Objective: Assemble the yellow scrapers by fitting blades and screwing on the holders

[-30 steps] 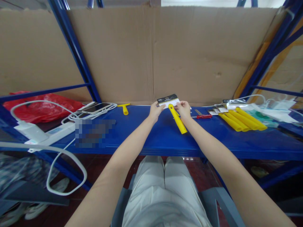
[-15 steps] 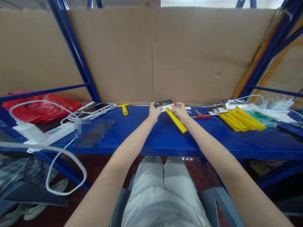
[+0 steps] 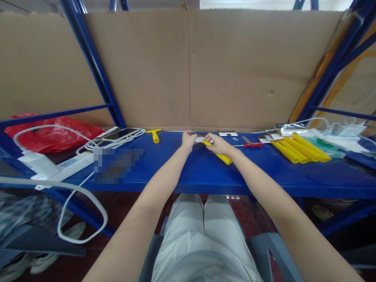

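My left hand (image 3: pixel 188 140) is closed at the left end of a flat white-and-dark piece (image 3: pixel 200 139), most of which is hidden by the fingers. My right hand (image 3: pixel 217 145) curls over the upper end of a yellow handle (image 3: pixel 223 159), whose lower end slants toward the table's front edge. The handle's top meets the flat piece. To the right lie a red-handled screwdriver (image 3: pixel 253 145), several tiny pale parts (image 3: pixel 235 139) and a white card-like piece (image 3: pixel 227 133).
Several yellow handles (image 3: pixel 293 150) with flat tops lie on the blue table (image 3: pixel 164 168) at the right. A yellow T-shaped piece (image 3: pixel 154 136) is left of my hands. Farther left are a phone (image 3: pixel 120 134), white cables, a power strip (image 3: pixel 70 166) and a red bag (image 3: pixel 55 131). Cardboard (image 3: pixel 235 70) stands behind.
The flat piece has tilted down, so its dark face barely shows. My right hand has moved onto the handle's upper end, uncovering the white piece and tiny parts beyond.
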Motion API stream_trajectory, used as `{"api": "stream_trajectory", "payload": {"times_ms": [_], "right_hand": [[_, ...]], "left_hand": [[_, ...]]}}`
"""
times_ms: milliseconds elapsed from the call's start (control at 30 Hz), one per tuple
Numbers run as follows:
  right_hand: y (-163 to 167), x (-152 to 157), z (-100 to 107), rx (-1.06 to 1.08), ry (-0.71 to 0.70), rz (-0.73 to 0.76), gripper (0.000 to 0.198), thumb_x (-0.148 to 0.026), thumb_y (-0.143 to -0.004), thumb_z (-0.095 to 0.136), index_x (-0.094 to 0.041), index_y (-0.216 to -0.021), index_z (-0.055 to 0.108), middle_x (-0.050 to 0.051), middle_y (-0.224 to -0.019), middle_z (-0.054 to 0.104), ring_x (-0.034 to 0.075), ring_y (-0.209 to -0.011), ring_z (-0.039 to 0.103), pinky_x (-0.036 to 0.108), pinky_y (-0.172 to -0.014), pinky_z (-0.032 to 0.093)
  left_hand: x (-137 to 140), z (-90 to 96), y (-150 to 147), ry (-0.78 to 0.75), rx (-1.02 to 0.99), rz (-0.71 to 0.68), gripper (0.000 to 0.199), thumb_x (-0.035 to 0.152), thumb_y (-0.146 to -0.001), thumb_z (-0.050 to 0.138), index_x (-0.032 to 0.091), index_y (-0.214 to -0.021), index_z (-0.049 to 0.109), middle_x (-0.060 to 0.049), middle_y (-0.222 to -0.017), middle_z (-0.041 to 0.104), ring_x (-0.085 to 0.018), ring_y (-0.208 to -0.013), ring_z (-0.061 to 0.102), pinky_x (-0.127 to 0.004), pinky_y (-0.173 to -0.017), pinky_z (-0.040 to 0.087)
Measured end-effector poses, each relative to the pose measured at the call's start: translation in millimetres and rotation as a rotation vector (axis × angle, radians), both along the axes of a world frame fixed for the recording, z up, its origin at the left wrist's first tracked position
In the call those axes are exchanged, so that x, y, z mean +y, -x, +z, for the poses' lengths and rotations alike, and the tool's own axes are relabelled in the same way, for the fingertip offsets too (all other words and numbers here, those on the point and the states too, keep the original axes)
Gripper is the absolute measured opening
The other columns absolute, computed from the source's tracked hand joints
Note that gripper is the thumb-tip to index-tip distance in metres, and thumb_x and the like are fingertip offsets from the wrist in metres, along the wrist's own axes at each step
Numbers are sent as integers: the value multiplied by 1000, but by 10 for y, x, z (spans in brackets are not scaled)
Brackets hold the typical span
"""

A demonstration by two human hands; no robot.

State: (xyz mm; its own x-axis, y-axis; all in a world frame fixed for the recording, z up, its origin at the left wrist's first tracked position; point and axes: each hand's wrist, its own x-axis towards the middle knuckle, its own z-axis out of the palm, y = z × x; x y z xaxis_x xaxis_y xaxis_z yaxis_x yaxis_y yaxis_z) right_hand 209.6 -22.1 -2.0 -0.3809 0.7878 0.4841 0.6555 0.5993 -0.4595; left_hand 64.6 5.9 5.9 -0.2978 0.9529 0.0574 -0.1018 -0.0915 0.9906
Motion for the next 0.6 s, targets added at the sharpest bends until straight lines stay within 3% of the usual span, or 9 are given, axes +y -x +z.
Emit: {"api": "stream_trajectory", "payload": {"times_ms": [200,400,500,600], "right_hand": [[24,-143,137,-241,38,-25,31,-8,-69,59,-24,-95,63,4,-88,67,20,-82,60,31,-78,45],[-15,-44,225,-211,129,61,29,-9,-63,62,-27,-82,73,0,-82,72,19,-73,63,29,-73,47],[-100,99,318,-176,193,79,30,-6,-56,67,-28,-75,75,-2,-75,72,18,-64,62,29,-69,48],[-326,305,481,-87,215,4,25,-5,-52,73,-24,-68,74,-2,-66,70,16,-57,61,29,-64,49]], "left_hand": [[12,-9,33,17,82,-21,37,-1,-67,57,17,-99,51,-4,-83,61,-19,-69,66,-31,-62,54],[36,-45,39,24,71,-75,33,3,-70,59,19,-98,51,1,-72,56,-16,-63,62,-30,-59,54],[65,-53,56,30,85,-66,18,15,-79,59,19,-94,50,-1,-75,58,-14,-64,61,-28,-57,53],[87,-38,89,30,76,-44,5,24,-87,51,19,-90,49,-4,-83,60,-13,-65,60,-24,-55,51]]}}
